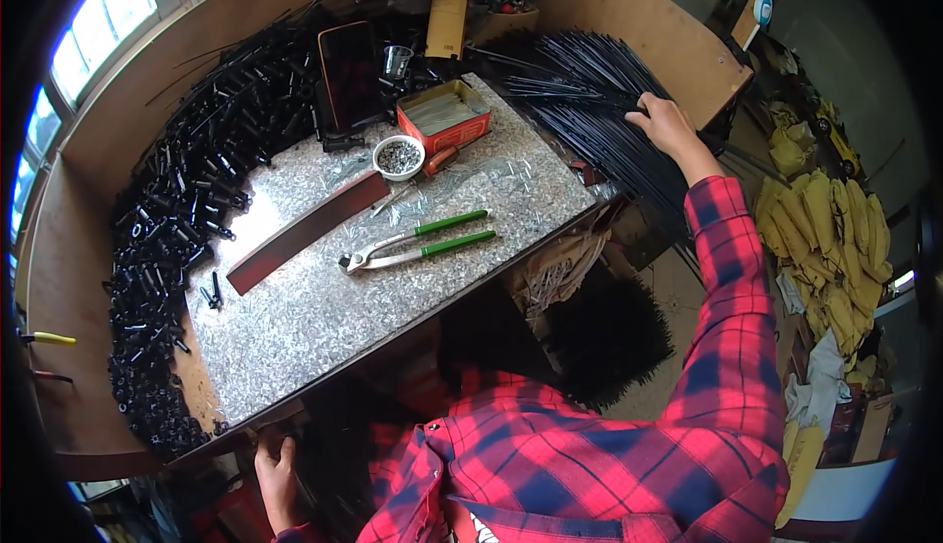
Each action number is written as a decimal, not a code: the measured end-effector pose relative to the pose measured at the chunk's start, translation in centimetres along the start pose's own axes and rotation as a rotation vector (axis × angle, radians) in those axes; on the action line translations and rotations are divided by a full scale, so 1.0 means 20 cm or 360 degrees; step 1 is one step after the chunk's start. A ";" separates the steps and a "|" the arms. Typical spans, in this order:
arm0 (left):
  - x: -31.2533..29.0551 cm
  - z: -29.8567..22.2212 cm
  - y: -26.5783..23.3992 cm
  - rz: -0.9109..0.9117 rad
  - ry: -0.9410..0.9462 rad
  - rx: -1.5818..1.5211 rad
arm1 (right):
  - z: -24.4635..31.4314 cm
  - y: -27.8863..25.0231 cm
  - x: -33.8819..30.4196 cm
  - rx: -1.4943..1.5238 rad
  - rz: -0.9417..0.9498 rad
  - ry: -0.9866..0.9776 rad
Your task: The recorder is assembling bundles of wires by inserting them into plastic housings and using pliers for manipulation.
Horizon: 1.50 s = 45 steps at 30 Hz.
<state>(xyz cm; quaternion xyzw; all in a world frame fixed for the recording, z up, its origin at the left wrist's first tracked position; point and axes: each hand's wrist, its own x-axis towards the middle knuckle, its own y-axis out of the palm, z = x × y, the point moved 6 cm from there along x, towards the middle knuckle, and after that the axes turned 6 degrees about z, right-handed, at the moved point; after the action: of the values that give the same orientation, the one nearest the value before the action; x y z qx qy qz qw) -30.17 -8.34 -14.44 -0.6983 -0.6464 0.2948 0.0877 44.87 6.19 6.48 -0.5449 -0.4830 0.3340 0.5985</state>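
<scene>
My right hand (670, 129) reaches out to the far right, its thumb and fingers closed on thin black rods (599, 81) in a large fanned bundle. How many rods it grips is hidden. My left hand (276, 479) is low, beside the table's front left edge, thumb and forefinger apart with nothing visible between them. Green-handled pincers (417, 242) lie on the speckled stone slab (314, 347). Behind them are a long dark red bar (306, 233), a white bowl (399, 157) of small metal pieces, and a red tin (444, 118) of thin pale pins.
Black tubular parts (196, 160) pile along the curved wooden rim at left and back. A phone (350, 77) leans there, near a clear cup (397, 61) and a yellow box (447, 18). Yellow bundles (825, 239) lie at right; black bristly rod ends (609, 337) show below the table.
</scene>
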 end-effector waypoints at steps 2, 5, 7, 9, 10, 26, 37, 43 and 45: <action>0.00 -0.02 0.01 0.0028 0.0010 -0.0016 | -0.03 -0.01 0.03 0.0019 0.0038 0.0011; -0.02 -0.05 0.01 0.0038 -0.0024 0.0017 | -0.10 -0.12 0.03 -0.0053 -0.0267 0.0125; -0.02 -0.03 0.00 0.0032 -0.0013 0.0037 | -0.14 -0.18 0.03 -0.0087 -0.0367 0.0244; -0.02 -0.06 0.01 0.0056 -0.0005 0.0044 | -0.27 -0.20 0.06 -0.0097 -0.0432 0.0284; -0.02 -0.08 0.02 0.0080 0.0000 0.0053 | -0.32 -0.16 0.09 -0.0188 -0.0405 0.0090; -0.09 -0.23 0.07 0.0174 0.0227 0.0273 | -0.01 -0.52 0.28 0.0089 -0.0662 -0.0030; -0.17 -1.02 0.04 -0.0090 0.0822 0.0505 | 0.96 -0.73 -0.08 0.1030 -0.0430 -0.0772; -0.14 -1.22 -0.07 -0.0336 0.1110 0.0395 | 1.43 -0.65 -0.26 0.1657 0.0714 -0.1082; -0.14 -1.24 -0.11 -0.0401 0.1109 0.0307 | 1.56 -0.62 -0.35 0.1840 0.1047 -0.1015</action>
<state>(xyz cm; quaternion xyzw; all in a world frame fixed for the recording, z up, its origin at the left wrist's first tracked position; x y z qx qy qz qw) -18.97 -4.21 7.69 -0.6602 -0.6280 0.0862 0.4029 11.82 7.70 15.14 -0.1358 -0.1920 0.8397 0.4896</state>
